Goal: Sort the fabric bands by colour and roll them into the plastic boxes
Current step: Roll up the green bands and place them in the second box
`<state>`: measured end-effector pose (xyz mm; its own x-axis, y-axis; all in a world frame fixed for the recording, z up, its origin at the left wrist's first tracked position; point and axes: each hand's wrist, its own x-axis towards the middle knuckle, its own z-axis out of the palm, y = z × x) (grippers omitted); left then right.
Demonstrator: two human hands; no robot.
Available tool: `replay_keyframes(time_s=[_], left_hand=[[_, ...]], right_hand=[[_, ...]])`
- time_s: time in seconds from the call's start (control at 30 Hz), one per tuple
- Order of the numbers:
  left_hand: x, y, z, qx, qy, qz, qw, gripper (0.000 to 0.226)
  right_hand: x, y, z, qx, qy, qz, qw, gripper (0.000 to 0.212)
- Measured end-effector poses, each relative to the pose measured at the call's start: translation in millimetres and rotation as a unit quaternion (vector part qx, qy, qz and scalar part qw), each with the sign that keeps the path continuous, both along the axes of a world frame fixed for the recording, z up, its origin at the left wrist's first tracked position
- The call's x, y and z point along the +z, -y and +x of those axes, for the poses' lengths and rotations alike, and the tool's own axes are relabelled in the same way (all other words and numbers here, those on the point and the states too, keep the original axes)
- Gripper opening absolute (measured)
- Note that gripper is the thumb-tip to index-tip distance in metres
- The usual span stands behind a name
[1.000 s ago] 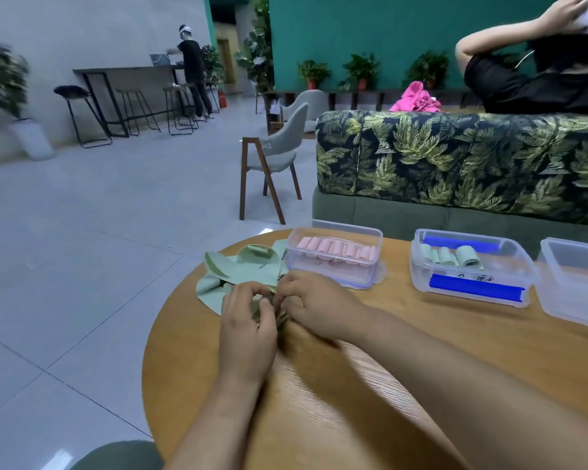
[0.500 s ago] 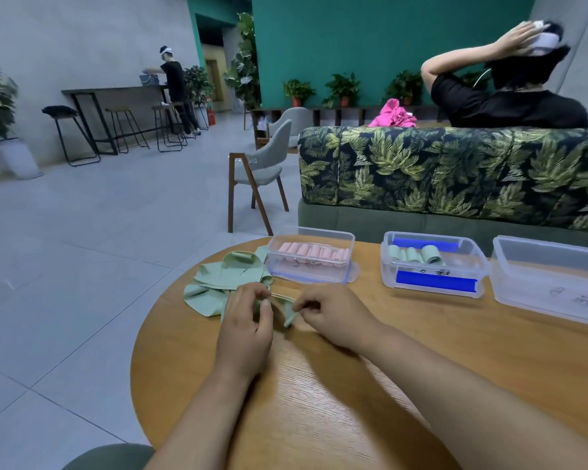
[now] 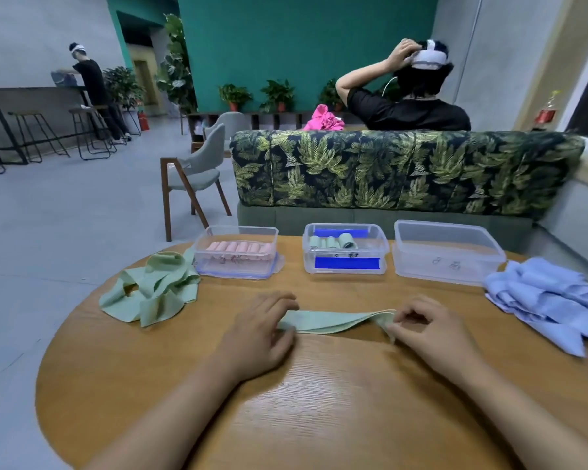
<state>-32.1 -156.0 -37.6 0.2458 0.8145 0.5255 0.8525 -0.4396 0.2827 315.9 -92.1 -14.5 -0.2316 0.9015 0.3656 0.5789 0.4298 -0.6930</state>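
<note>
Head: green band (image 3: 333, 322), long axis seemingly left-right

Round wooden desk (image 3: 319, 401): three plastic boxes (image 3: 448, 247) along far edge, green band pile (image 3: 153, 293) left, blue band pile (image 3: 550, 300) right, one green band (image 3: 336, 321) flat at centre.

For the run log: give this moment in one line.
green band: stretched flat | left hand: holds one end | right hand: pinches other end
</note>
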Motion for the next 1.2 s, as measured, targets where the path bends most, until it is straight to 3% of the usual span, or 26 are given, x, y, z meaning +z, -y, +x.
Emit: replay_keyframes(time_s=[0.13, 0.27, 0.47, 0.63, 0.77, 0.97, 1.13, 1.2], left_hand=[[0, -9, 12, 0.021, 0.007, -0.085, 0.996, 0.039], [-2, -4, 1, 0.043, 0.043, -0.144, 0.988, 0.037], [-5, 1, -3, 0.061, 0.063, -0.159, 0.983, 0.023], [0, 1, -2, 0.062, 0.104, -0.156, 0.980, 0.012], [2, 5, -1, 0.089, 0.188, -0.144, 0.968, 0.025], [2, 4, 3, 0.105, 0.253, -0.162, 0.948, 0.012], [2, 9, 0, 0.055, 0.155, -0.094, 0.982, 0.003], [1, 11, 0, -0.003, 0.085, -0.069, 0.994, 0.015]], right_hand=[[-15, 9, 28, -0.074, -0.043, 0.037, 0.996, 0.034], [-21, 11, 33, -0.085, -0.082, 0.013, 0.993, 0.056], [-30, 8, 41, -0.085, -0.032, 0.022, 0.996, 0.045], [-25, 5, 45, -0.073, -0.090, -0.049, 0.992, 0.021], [-23, 6, 46, -0.051, -0.145, -0.089, 0.984, 0.028], [-31, 0, 43, -0.089, -0.027, -0.071, 0.993, 0.035], [-28, 4, 45, -0.084, 0.033, -0.070, 0.993, 0.045], [-25, 6, 41, -0.057, 0.071, -0.084, 0.992, 0.048]])
